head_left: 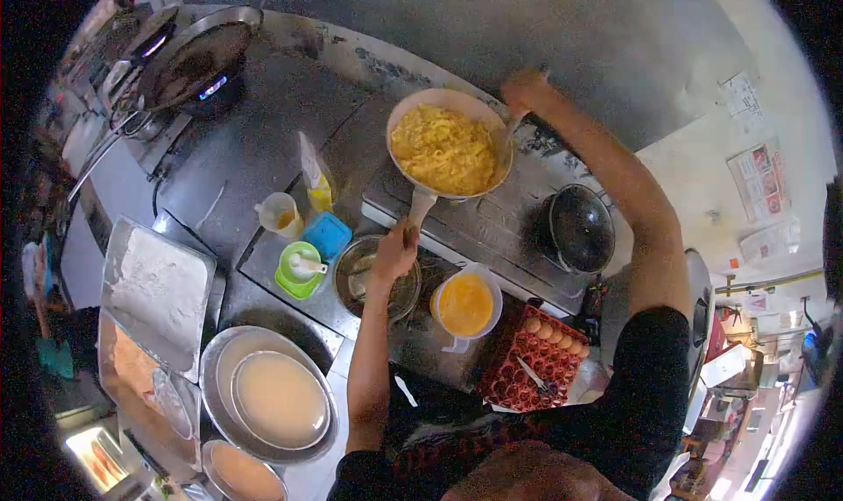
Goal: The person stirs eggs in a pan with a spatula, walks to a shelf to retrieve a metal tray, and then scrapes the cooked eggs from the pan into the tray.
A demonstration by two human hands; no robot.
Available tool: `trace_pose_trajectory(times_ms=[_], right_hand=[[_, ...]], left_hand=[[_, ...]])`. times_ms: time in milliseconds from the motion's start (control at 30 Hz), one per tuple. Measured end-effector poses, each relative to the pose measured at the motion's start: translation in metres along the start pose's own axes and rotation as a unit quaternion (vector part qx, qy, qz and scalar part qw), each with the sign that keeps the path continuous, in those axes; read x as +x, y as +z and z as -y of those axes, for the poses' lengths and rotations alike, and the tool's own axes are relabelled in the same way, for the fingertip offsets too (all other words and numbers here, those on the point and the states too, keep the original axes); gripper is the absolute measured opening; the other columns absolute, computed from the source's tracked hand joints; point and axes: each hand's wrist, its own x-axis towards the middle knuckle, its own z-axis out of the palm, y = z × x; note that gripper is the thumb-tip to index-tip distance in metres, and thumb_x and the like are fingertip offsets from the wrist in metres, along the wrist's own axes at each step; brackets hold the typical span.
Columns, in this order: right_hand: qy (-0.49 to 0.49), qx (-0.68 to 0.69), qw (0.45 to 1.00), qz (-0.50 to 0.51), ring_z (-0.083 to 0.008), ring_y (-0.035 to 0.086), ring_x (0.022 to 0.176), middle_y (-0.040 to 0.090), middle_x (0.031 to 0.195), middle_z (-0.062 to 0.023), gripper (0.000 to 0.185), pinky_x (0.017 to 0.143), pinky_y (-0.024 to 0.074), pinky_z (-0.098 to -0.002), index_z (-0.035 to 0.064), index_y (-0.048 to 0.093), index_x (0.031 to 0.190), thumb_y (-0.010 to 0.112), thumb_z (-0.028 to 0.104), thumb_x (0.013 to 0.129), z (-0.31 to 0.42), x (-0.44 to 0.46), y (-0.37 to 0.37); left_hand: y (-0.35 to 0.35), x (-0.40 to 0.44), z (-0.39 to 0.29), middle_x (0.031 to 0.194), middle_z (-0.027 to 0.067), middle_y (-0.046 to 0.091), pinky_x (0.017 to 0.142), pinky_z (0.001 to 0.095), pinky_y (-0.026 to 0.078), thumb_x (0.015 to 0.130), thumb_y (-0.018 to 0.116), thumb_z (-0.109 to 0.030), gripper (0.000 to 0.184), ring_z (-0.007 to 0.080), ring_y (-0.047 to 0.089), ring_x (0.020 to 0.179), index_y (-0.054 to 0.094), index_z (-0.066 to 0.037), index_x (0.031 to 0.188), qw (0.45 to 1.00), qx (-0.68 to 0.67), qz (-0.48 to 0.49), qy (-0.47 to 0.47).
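Observation:
A light-coloured frying pan (396, 132) full of yellow scrambled egg (446, 150) is over the stove top (474, 237). My left hand (396, 253) is wrapped round the pan's handle (422, 206). At the pan's far right rim, my right hand (526, 92) is closed, with a pale piece below its fingers; whether this is a utensil or part of the pan I cannot tell. Under my left forearm sits a metal bowl (344, 283). To its right stands a clear jug (494, 304) of beaten egg (465, 304).
A lidded black pot (581, 229) stands right on the stove. Nearer me is a red egg tray (518, 374) with several eggs and scissors (532, 374). Left are a green container (297, 283), a blue box (327, 236), a flour tray (162, 286) and a batter bowl (279, 400).

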Motion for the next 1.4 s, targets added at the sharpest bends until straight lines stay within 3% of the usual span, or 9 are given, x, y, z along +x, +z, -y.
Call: trace_pose_trajectory(times_ms=[200, 300, 367, 433, 633, 933, 1167, 1267, 1400], right_hand=[[0.062, 0.007, 0.997, 0.033, -0.0276, 0.064, 0.089, 0.068, 0.093, -0.0084, 0.027, 0.082, 0.0451, -0.0517, 0.0102, 0.070, 0.092, 0.065, 0.019, 0.067, 0.028, 0.002, -0.050], [0.030, -0.021, 0.999, -0.005, -0.0277, 0.065, 0.087, 0.068, 0.091, -0.0084, 0.025, 0.079, 0.0470, -0.0501, 0.0109, 0.070, 0.090, 0.064, 0.019, 0.067, 0.036, 0.006, -0.043], [-0.048, -0.065, 0.997, -0.012, -0.0273, 0.065, 0.086, 0.068, 0.087, -0.0089, 0.024, 0.075, 0.0488, -0.0497, 0.0110, 0.070, 0.089, 0.064, 0.019, 0.067, 0.035, 0.010, -0.034], [-0.038, -0.049, 0.998, 0.001, -0.0270, 0.065, 0.085, 0.068, 0.085, -0.0086, 0.023, 0.072, 0.0499, -0.0499, 0.0110, 0.070, 0.088, 0.064, 0.019, 0.067, 0.029, 0.023, -0.041], [-0.046, -0.084, 0.995, 0.018, -0.0257, 0.065, 0.084, 0.068, 0.083, -0.0086, 0.020, 0.073, 0.0492, -0.0508, 0.0122, 0.070, 0.083, 0.065, 0.019, 0.065, 0.020, 0.059, 0.013], [-0.015, -0.108, 0.992, 0.068, -0.0255, 0.065, 0.080, 0.068, 0.080, -0.0067, 0.018, 0.071, 0.0478, -0.0468, 0.0136, 0.071, 0.081, 0.068, 0.019, 0.064, 0.028, 0.034, -0.048], [-0.009, -0.119, 0.992, 0.052, -0.0241, 0.066, 0.073, 0.069, 0.079, -0.0076, 0.020, 0.061, 0.0496, -0.0427, 0.0077, 0.069, 0.081, 0.070, 0.022, 0.067, 0.016, 0.037, -0.037], [0.050, -0.008, 0.956, 0.290, -0.0235, 0.065, 0.072, 0.068, 0.077, -0.0091, 0.019, 0.060, 0.0497, -0.0424, 0.0056, 0.069, 0.080, 0.070, 0.022, 0.071, 0.042, 0.018, -0.063], [-0.014, -0.006, 0.964, 0.264, -0.0234, 0.064, 0.071, 0.067, 0.077, -0.0100, 0.020, 0.060, 0.0499, -0.0425, 0.0051, 0.069, 0.080, 0.070, 0.022, 0.071, 0.014, 0.034, -0.056]], left_hand=[[-0.038, 0.002, -0.052, 0.082, 0.0269, 0.062, 0.066, 0.0481, 0.050, 0.090, 0.047, -0.026, 0.043, 0.0402, 0.063, 0.077, 0.044, -0.001, 0.125, 0.992, -0.024, 0.037, -0.115], [0.000, 0.004, 0.010, 0.085, 0.0280, 0.062, 0.068, 0.0497, 0.049, 0.090, 0.048, -0.026, 0.045, 0.0425, 0.061, 0.080, 0.042, 0.002, 0.125, 0.981, 0.149, -0.013, 0.119], [0.006, 0.004, 0.019, 0.087, 0.0284, 0.062, 0.069, 0.0503, 0.049, 0.089, 0.048, -0.025, 0.045, 0.0432, 0.061, 0.082, 0.043, 0.004, 0.124, 0.976, 0.156, -0.034, 0.150], [-0.020, 0.003, -0.026, 0.089, 0.0285, 0.061, 0.068, 0.0501, 0.050, 0.089, 0.049, -0.024, 0.044, 0.0427, 0.061, 0.084, 0.045, 0.005, 0.121, 0.998, -0.024, 0.006, -0.063], [-0.025, 0.001, -0.031, 0.092, 0.0274, 0.062, 0.070, 0.0511, 0.049, 0.088, 0.050, -0.023, 0.042, 0.0445, 0.060, 0.085, 0.045, 0.005, 0.119, 0.998, -0.019, 0.008, -0.061], [-0.015, 0.004, -0.021, 0.083, 0.0303, 0.061, 0.066, 0.0522, 0.050, 0.088, 0.049, -0.020, 0.043, 0.0458, 0.061, 0.077, 0.043, 0.006, 0.122, 0.996, -0.054, -0.006, -0.074], [0.046, 0.002, 0.043, 0.081, 0.0316, 0.060, 0.064, 0.0527, 0.050, 0.088, 0.049, -0.019, 0.041, 0.0448, 0.062, 0.077, 0.044, 0.006, 0.121, 0.985, 0.068, -0.079, 0.140], [0.017, 0.002, 0.015, 0.079, 0.0312, 0.060, 0.063, 0.0523, 0.050, 0.088, 0.049, -0.019, 0.039, 0.0451, 0.061, 0.076, 0.045, 0.006, 0.119, 0.998, 0.012, -0.035, 0.060], [0.001, 0.005, -0.002, 0.080, 0.0308, 0.061, 0.064, 0.0530, 0.049, 0.089, 0.049, -0.019, 0.039, 0.0464, 0.060, 0.078, 0.045, 0.004, 0.120, 0.996, -0.079, -0.002, -0.030]])
